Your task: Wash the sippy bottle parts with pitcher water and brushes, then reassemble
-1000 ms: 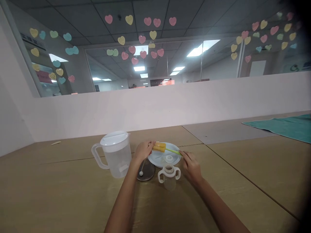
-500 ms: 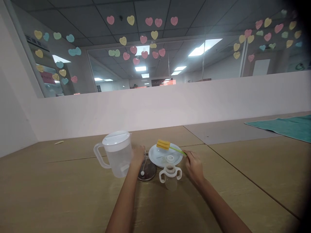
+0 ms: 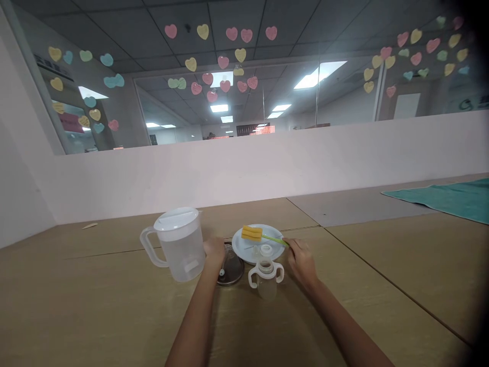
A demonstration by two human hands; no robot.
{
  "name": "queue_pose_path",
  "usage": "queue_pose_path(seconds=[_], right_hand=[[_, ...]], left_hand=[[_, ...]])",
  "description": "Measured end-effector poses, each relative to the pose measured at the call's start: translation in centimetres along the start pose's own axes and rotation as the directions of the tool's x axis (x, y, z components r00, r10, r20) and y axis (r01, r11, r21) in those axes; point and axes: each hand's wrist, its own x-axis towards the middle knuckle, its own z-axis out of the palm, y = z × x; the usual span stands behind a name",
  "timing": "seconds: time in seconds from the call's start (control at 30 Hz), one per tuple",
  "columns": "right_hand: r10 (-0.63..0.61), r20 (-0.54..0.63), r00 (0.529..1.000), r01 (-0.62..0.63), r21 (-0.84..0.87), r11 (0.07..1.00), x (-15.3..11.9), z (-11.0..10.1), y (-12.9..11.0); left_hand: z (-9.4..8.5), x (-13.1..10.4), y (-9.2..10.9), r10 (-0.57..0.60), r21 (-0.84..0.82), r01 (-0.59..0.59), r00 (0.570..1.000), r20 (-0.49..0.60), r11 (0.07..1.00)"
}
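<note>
Since a second ago my left hand [image 3: 214,251] has been moving off the yellow head of the sponge brush [image 3: 251,233], and it is now hovering lower and farther left, close by the right side of the clear jug [image 3: 182,255], which is standing slightly farther left than before. I am turning the back of that hand toward the view, so I cannot tell whether its fingers are spreading or gripping something. My right hand [image 3: 301,259] is pinching the end of the green handle, thumb and fingers closing around it. The brush is pointing leftward from that grip, so its head is lying between my two hands, over the far left part of the pale plate [image 3: 244,255]; whether it is touching the plate I cannot tell. On the near part of the plate a white ring [image 3: 266,250] is resting. Just nearer, the two-handled cup [image 3: 266,285] is standing upright, between my forearms. Beside my left wrist a dark round dish [image 3: 233,272] is sitting, a small white ball [image 3: 222,273] showing at its left side.
</note>
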Motion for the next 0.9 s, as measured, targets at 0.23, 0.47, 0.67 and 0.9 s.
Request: queue_pose_path(seconds=[0.23, 0.47, 0.67, 0.9], right_hand=[[-0.001, 0.023, 1.000, 0.001, -0.002, 1.000, 0.0, -0.1, -0.1], [0.143, 0.058, 0.988, -0.143, -0.007, 0.990, -0.3, 0.1, 0.3], [0.184, 0.012, 0.983, -0.183, -0.061, 0.981, -0.2, -0.2, 0.4], [0.182, -0.038, 0.982, -0.186, -0.138, 0.973, -0.2, -0.3, 0.7]], left_hand=[[0.6, -0.5, 0.3, -0.008, 0.110, 0.014, 0.998, -0.058, 0.994], [-0.5, -1.5, 1.9, 0.087, 0.070, -0.082, 0.993, -0.079, 0.994], [0.1, -1.5, 5.5, 0.385, -0.121, -0.384, 0.923, -0.019, 0.915], [2.4, -0.7, 5.3, 0.440, -0.327, -0.418, 0.898, -0.006, 0.848]])
